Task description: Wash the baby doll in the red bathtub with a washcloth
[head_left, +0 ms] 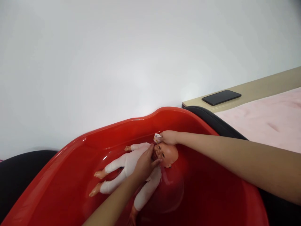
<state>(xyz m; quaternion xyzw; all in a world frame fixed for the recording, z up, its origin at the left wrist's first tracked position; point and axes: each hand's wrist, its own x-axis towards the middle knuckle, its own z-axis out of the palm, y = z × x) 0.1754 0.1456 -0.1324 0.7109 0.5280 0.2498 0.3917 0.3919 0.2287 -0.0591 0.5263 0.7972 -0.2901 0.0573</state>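
Doll (pixel 131 164) in a white suit lies on its back inside the red plastic tub (pixel 98 138), near the middle of the tub floor, with the head toward the right and the bare feet toward the left. From my head camera I see both my arms going down into the tub. My left hand (pixel 145 163) rests flat on the chest of the doll, just under the chin, with the fingers spread a little and the thumb close to the cheek; it presses on the body and does not grip around it. My right hand (pixel 169 137) is at the top of the doll's head, touching the forehead. Between its fingertips it pinches a small white object (pixel 157 137) with some coloured print; I cannot tell what this object is. The tub stands on a black surface (pixel 21 172) in front of a plain white wall (pixel 141 47). To the right, beyond the tub rim, is a pink blanket (pixel 265 122), and behind it a beige ledge (pixel 263 88) on which a dark phone (pixel 221 97) lies flat.
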